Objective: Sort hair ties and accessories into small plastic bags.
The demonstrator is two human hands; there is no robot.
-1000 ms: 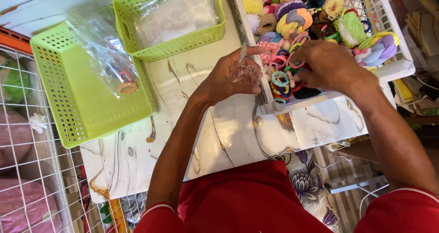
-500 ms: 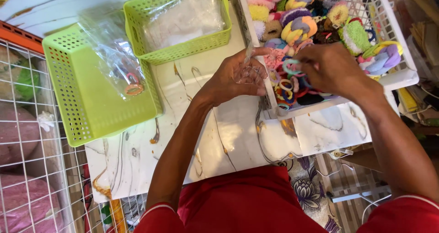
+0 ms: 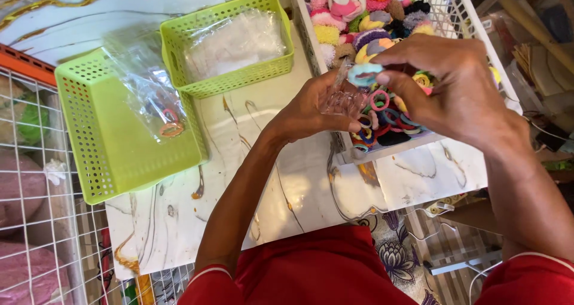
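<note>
My left hand (image 3: 320, 104) holds a small clear plastic bag (image 3: 342, 98) over the marble-patterned table (image 3: 269, 161), beside the white tray's rim. My right hand (image 3: 445, 84) pinches a light blue hair tie (image 3: 363, 74) just above the bag's mouth. Under both hands the white perforated tray (image 3: 385, 154) is full of colourful hair ties and fluffy scrunchies (image 3: 359, 18).
A large lime-green basket (image 3: 110, 143) at the left holds a clear bag with several hair ties (image 3: 161, 116). A second green basket (image 3: 230, 42) behind it holds clear bags. White wire grids (image 3: 36, 221) stand at the left, cables and clutter at the right.
My right hand has lifted out of the tray with a light blue hair tie and brought it to the mouth of the bag in my left hand.
</note>
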